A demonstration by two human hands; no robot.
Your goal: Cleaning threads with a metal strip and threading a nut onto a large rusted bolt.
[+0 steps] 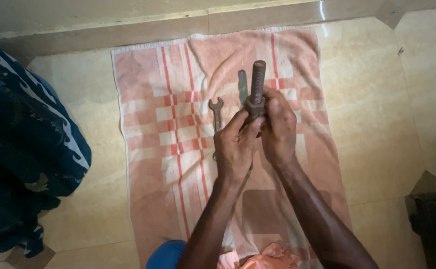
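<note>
Both my hands hold a large rusty threaded bolt point(258, 79) upright over a pink and red checked towel point(158, 74). A hex nut point(254, 105) sits on the bolt's thread. My left hand point(235, 144) has its fingertips on the nut. My right hand point(279, 129) wraps around the bolt below the nut. Two wrenches lie on the towel: an open-end wrench point(217, 112) just left of my hands, and a second wrench point(242, 85) partly hidden behind the bolt.
The towel lies on a beige tiled floor point(377, 124). A dark patterned cloth point(18, 149) is heaped at the left. A dark object point(435, 219) stands at the lower right. A wall base point(128, 30) runs along the top.
</note>
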